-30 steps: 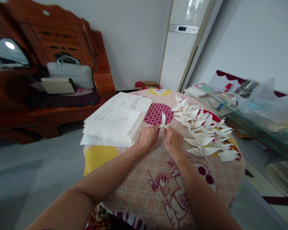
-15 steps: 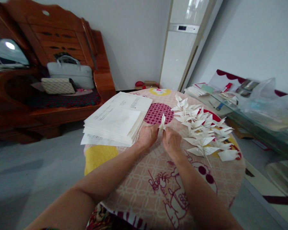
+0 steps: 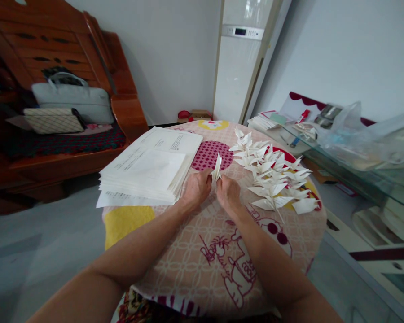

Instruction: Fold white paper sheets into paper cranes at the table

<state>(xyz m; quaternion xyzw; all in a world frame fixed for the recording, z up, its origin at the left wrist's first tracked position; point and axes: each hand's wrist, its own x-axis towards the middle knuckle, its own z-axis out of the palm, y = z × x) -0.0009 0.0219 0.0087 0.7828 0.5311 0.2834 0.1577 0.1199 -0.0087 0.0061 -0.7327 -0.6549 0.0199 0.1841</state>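
Note:
Between my two hands, over the middle of the round table, is a small folded paper crane (image 3: 217, 167) with one narrow point sticking up. My left hand (image 3: 199, 186) pinches it from the left, and my right hand (image 3: 227, 192) pinches it from the right. The fingertips hide its lower part. To the right lies a spread of several white folded paper cranes (image 3: 267, 163), some showing print. On the left stands a thick stack of printed paper (image 3: 144, 166) with smaller blank sheets on top.
A patterned cloth (image 3: 185, 251) covers the round table. Beyond its right edge is a glass shelf (image 3: 350, 161) holding a plastic bag (image 3: 346, 121) and papers. At the left stands a wooden bench (image 3: 121, 112) with a grey bag (image 3: 74, 101). A tall white cabinet unit (image 3: 235, 76) stands behind.
The whole view has shifted, so everything sits further left in the picture. Both hands keep hold of the paper crane, with only a slight change in their grip.

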